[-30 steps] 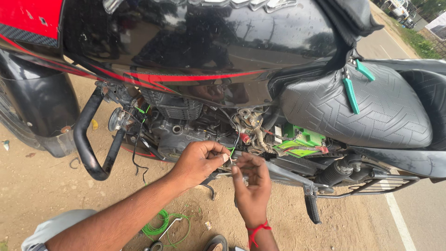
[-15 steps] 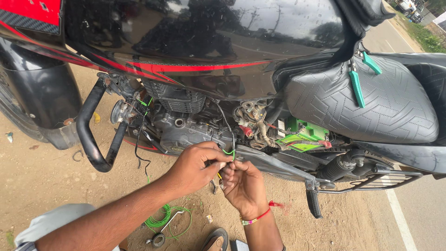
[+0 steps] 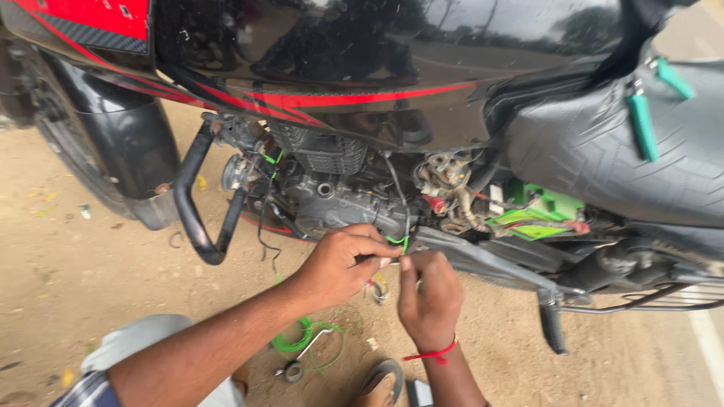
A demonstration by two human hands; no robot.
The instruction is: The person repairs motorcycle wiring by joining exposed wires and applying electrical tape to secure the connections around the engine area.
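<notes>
A thin green wire [image 3: 397, 241] is pinched between both hands just below the black ribbed motorcycle engine [image 3: 332, 181], kept close so its short free end can be worked. Left hand [image 3: 343, 264] is curled tight on it; right hand [image 3: 430, 290], one red thread at the wrist, is closed with fingertips on it. One green wire coil [image 3: 302, 343] lies on the sandy ground [image 3: 75, 279]. Two green-handled tools [image 3: 648, 105] rest on the black seat [image 3: 603, 158].

Engine [image 3: 332, 192] ahead; open ground [image 3: 75, 279] leftward
</notes>
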